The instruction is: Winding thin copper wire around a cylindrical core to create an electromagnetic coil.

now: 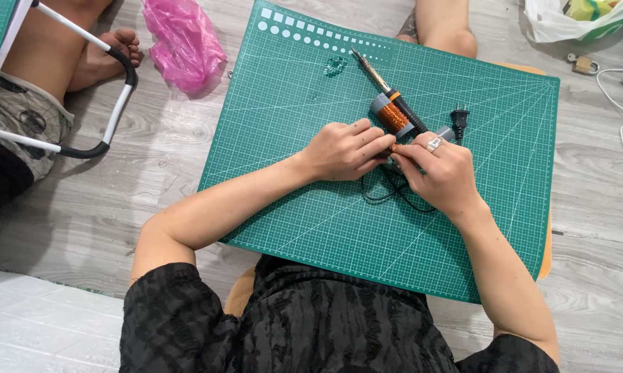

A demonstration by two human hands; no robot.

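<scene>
My left hand [346,150] and my right hand [441,173] meet fingertip to fingertip over the middle of a green cutting mat [304,97]. Between the fingers is a small item, mostly hidden; I cannot tell what it is. Just beyond the fingertips lies a spool of copper wire [393,117] with grey ends. A soldering iron [387,86] lies diagonally behind the spool, its black cord [387,197] looping under my hands to a plug [459,117]. My right hand wears a ring.
A small clear greenish piece [335,66] lies near the mat's far edge. A pink plastic bag [184,41] sits on the floor at left. Another person's legs and a white-and-black frame [114,103] are far left. A padlock [582,64] and white cable lie far right.
</scene>
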